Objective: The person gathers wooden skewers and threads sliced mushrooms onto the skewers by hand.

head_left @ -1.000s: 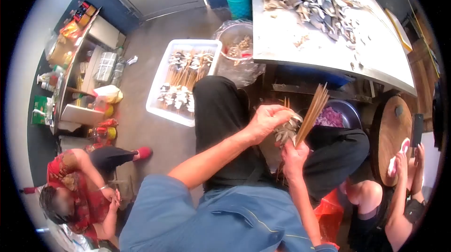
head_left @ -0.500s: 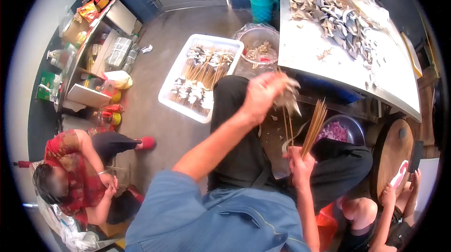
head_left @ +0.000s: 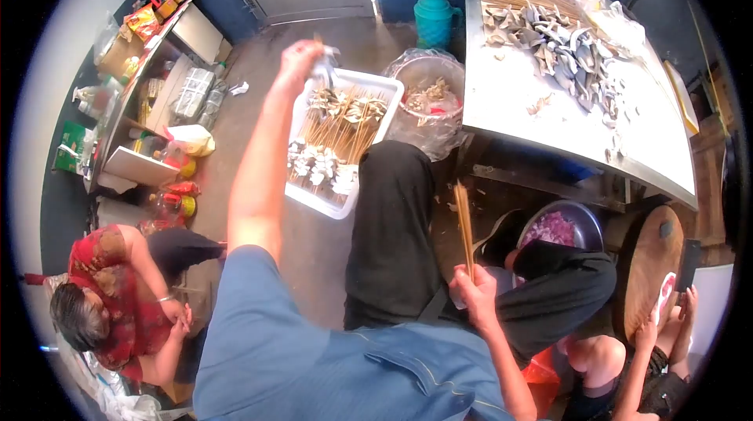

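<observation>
**Loaded skewer over the tray, spare sticks in the other hand**

My fingers on the left hand point(head_left: 300, 58) are clenched around a loaded skewer point(head_left: 324, 68), pale pieces bunched near my grip, and my arm is stretched out far and to the left so the skewer hangs just above the far end of the white tray point(head_left: 390, 88) on the floor. My right hand point(head_left: 476, 289) sits near my lap, fingers closed on a bundle of bare bamboo sticks point(head_left: 463, 221) that stands nearly upright.

To do this well, I judge the skewer should go down flat and parallel to the ones already lying in the tray, loaded end among the other loaded ends, lowered rather than dropped so nothing slides off the stick. The right hand should keep the bundle upright and clear of my knee.

The tray holds two rows of finished skewers. Just right of it stands a bowl lined with plastic point(head_left: 427, 91), and behind that a teal flask point(head_left: 432, 17). The table point(head_left: 510, 111) on the right carries a heap of grey cut pieces point(head_left: 561, 40) and more sticks at its far edge. A metal bowl of purple bits point(head_left: 555, 227) sits under it. The floor is bare concrete; cluttered shelves point(head_left: 149, 83) line the left wall, and another person in red point(head_left: 118, 295) crouches near left.
</observation>
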Action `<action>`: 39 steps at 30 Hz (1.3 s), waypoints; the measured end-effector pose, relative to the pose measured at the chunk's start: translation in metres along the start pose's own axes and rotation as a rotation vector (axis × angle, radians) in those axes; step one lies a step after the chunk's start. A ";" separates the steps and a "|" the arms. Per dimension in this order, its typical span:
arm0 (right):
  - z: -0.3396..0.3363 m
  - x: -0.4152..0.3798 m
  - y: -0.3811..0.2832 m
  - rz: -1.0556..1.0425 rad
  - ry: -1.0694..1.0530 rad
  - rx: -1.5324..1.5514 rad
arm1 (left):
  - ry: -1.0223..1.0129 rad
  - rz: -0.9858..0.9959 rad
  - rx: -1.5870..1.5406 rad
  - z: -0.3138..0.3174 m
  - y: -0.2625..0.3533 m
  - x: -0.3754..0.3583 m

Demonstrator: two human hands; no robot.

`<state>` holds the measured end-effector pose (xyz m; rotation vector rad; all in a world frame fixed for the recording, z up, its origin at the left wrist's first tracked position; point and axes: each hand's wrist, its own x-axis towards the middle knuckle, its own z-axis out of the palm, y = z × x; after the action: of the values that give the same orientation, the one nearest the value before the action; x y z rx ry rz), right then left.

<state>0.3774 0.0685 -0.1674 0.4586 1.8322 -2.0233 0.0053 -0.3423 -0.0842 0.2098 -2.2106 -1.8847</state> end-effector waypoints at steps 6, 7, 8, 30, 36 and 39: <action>-0.001 0.001 0.008 0.051 0.014 0.024 | -0.328 -0.202 0.061 0.069 -0.074 -0.039; -0.001 0.001 0.008 0.057 0.017 0.020 | -0.368 -0.107 0.169 0.076 -0.078 -0.043; -0.002 0.001 0.008 0.071 0.026 0.044 | -0.382 -0.131 0.184 0.080 -0.078 -0.049; -0.004 -0.002 0.012 -0.015 0.020 0.109 | -0.129 0.367 0.516 0.104 -0.022 -0.100; -0.005 -0.003 0.000 -0.025 0.041 0.016 | -0.316 0.430 0.261 0.199 0.084 -0.102; -0.005 -0.001 0.005 -0.016 0.048 0.040 | -0.425 0.565 0.171 0.255 0.101 -0.096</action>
<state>0.3809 0.0731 -0.1715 0.5101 1.8315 -2.0807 0.0342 -0.0581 -0.0303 -0.7750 -2.3416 -1.5211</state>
